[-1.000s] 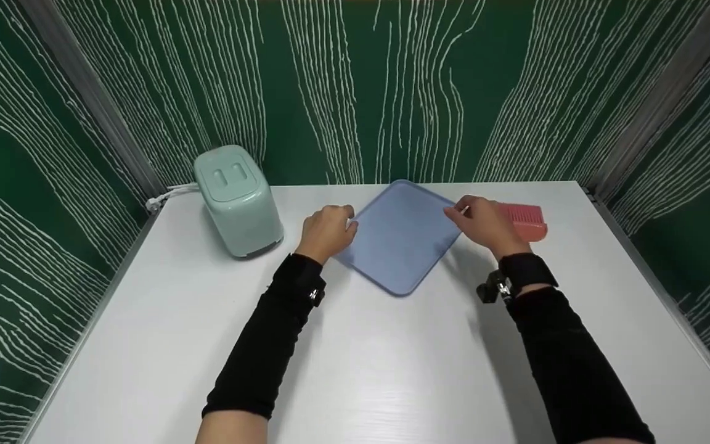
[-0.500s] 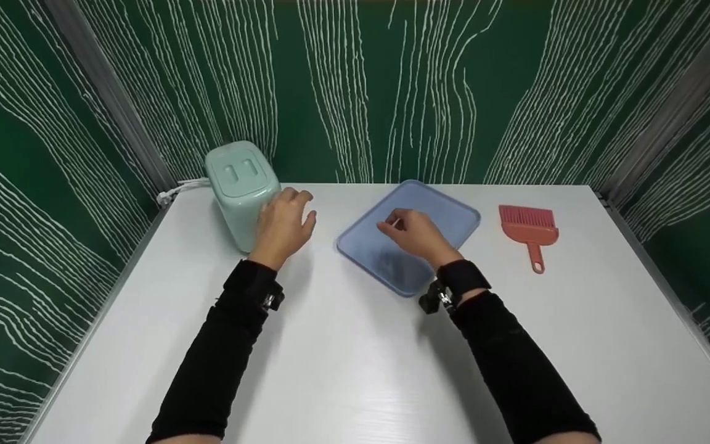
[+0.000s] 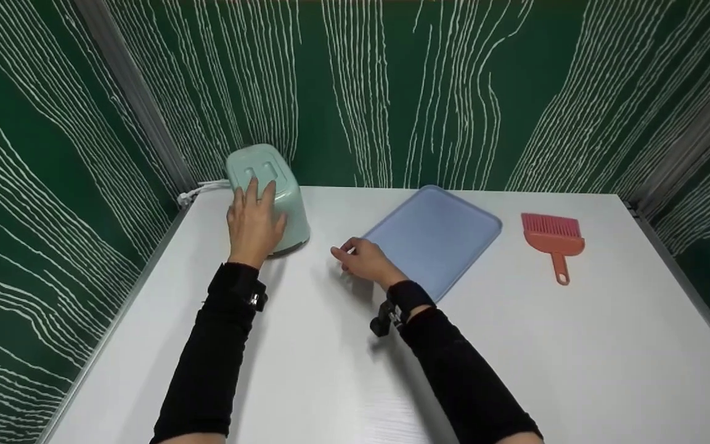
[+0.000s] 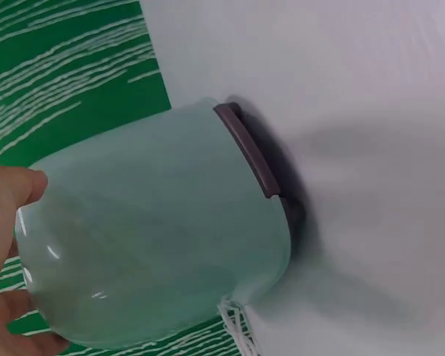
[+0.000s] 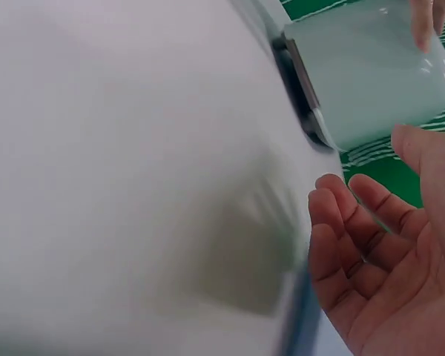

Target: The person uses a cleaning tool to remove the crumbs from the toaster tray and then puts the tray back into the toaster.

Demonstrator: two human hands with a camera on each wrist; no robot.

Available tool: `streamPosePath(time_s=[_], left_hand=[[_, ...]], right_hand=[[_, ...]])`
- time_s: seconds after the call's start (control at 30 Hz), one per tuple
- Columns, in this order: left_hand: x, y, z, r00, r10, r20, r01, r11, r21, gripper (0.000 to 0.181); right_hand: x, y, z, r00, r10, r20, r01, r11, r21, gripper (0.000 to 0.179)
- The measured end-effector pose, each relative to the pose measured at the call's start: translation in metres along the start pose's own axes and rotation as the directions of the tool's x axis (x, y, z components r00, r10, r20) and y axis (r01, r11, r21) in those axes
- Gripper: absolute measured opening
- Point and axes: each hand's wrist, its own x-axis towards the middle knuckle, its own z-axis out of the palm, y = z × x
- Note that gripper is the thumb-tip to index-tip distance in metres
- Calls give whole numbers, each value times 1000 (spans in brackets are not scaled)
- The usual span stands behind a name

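Observation:
A mint-green toaster [image 3: 293, 213] with two slot-shaped marks on its top stands at the back left. My left hand [image 3: 250, 222] lies over its upper front, fingers spread and extended onto the top. In the left wrist view, the thumb and fingers of that hand lie at the top end of the toaster [image 4: 163, 222]. My right hand [image 3: 364, 259] hovers between the toaster and a blue tray [image 3: 435, 234], fingers loosely bent. The right wrist view shows its palm [image 5: 400, 289] holding nothing. The tray lies flat, one corner hidden behind the right hand and wrist.
A red hand brush [image 3: 553, 240] lies right of the tray, bristles toward the back. A white cord [image 3: 198, 188] runs from behind the toaster to the left table edge. Green walls [image 3: 342, 92] with white wavy lines enclose the white table [image 3: 330, 364].
Both hands have left the tray's edges and moved left. My left hand has come onto the toaster; my right hand has crossed over the tray to its left side, uncovering the brush. The view has shifted slightly.

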Motion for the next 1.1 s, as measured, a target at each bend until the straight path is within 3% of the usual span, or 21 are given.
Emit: streamPosePath(time_s=[0.2,0.37,0.5,0.67,0.87,1.1], left_hand=[[-2,-1,8,998,-41,40,40,999,20,67],[-4,-2,10,998,-52,23,52,999,15,64],[-4,-3,12,999,-42,2,42,999,12,63],[-2,-3,13,999,-35,-19,36,999,25,64],[-2,-4,12,999,-19,-47,21,999,42,63],[-1,-4,13,998,-26,-52,29,998,47,62]], right_hand=[[13,2,36,999,53,-1,-53,994,92,42],[24,-2,59,997,74,-33,-65,976,209,41],[31,-8,72,995,97,-19,-84,933,351,36],[39,-16,81,995,93,30,-96,884,458,33],[49,-23,89,992,111,66,-129,826,549,33],[58,-27,95,990,128,57,-136,784,606,45]])
